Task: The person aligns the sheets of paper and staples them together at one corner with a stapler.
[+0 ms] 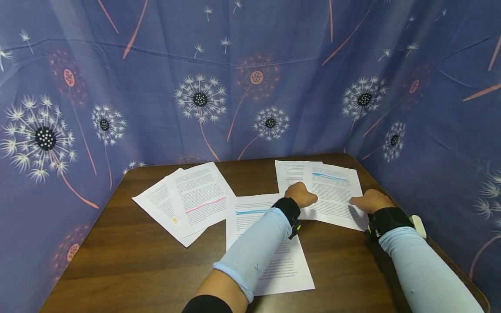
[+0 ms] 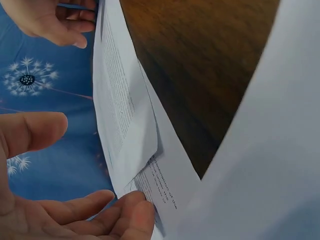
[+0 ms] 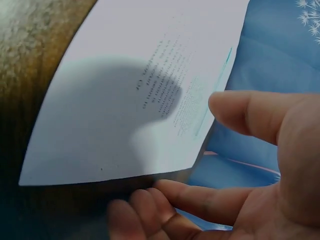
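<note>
Both hands reach to the far right of the table [image 1: 117, 243], fingers loosely spread. Left hand [image 1: 300, 194] rests fingertips on the blue-marked sheet [image 1: 336, 195]; right hand [image 1: 369, 201] hovers at its right edge, gripping nothing. Sorting looks partly done — pink-marked pages [image 1: 195, 195] lie stacked at left, while another blue-marked page [image 1: 266, 243] waits under the left forearm.

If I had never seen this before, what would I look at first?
Probably the purple dandelion cloth hanging all around the dark wooden table. Next, the printed papers spread on it: a pair with a pink line on the left, one with a blue line at the far right. The left hand and right hand both reach to that blue-lined sheet's edges.
</note>
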The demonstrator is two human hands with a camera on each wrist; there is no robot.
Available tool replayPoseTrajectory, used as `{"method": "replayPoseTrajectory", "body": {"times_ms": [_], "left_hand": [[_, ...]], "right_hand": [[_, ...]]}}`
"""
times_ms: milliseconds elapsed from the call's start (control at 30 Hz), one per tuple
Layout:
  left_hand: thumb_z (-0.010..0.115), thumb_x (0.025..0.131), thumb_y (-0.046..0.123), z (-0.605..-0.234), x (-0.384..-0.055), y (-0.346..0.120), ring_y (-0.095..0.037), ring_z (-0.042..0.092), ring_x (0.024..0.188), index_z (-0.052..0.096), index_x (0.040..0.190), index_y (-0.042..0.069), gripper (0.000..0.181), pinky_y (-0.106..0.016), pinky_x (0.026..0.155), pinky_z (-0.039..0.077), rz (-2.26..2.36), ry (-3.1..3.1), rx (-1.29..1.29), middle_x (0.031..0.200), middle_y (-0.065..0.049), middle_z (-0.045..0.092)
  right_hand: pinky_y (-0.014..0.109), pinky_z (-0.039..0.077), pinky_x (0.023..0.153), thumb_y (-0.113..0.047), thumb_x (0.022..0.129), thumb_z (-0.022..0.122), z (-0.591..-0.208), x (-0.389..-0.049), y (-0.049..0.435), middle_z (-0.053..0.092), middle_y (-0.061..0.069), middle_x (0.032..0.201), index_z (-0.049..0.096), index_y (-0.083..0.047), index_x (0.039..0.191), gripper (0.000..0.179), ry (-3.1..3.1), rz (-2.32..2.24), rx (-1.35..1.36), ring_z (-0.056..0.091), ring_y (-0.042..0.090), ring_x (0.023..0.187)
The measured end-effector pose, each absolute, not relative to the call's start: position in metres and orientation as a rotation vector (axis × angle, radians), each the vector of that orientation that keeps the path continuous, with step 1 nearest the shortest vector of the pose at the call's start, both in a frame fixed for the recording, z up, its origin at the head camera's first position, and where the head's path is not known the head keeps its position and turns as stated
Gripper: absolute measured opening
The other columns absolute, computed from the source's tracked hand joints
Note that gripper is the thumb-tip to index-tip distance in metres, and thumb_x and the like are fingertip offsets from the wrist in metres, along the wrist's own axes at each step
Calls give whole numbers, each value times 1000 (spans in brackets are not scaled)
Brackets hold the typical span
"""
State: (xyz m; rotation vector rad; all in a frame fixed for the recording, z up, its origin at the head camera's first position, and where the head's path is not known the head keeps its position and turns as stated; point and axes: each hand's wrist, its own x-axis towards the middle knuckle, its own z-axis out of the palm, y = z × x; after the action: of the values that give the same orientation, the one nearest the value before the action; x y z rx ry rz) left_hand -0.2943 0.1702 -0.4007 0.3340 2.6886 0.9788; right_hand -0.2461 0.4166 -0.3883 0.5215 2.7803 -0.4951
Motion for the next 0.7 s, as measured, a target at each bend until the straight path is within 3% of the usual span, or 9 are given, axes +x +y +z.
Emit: {"method": "replayPoseTrajectory", "body": {"times_ms": [167,433,700], "left_hand": [[71,84,25,-399,-288,167,-16,48,59,52,62,16,30,-28,51,37,1000,2703,349,66,3,50],[73,84,26,-397,-281,165,-16,49,61,59,68,14,24,-27,53,40,1004,2721,353,68,3,53],[79,78,26,-404,-290,170,-16,52,65,62,71,12,23,-28,56,44,1106,2688,283,73,2,58]], "right_hand": [[47,51,74,-41,92,57,-394,-246,418,61,34,112,47,25,130,76,2802,-564,542,58,41,91],[45,50,72,-42,89,59,-398,-248,412,61,33,112,51,22,128,75,2862,-580,506,58,40,89],[42,50,66,-36,83,76,-402,-251,407,62,28,100,56,20,121,70,2861,-562,559,58,37,83]]}}
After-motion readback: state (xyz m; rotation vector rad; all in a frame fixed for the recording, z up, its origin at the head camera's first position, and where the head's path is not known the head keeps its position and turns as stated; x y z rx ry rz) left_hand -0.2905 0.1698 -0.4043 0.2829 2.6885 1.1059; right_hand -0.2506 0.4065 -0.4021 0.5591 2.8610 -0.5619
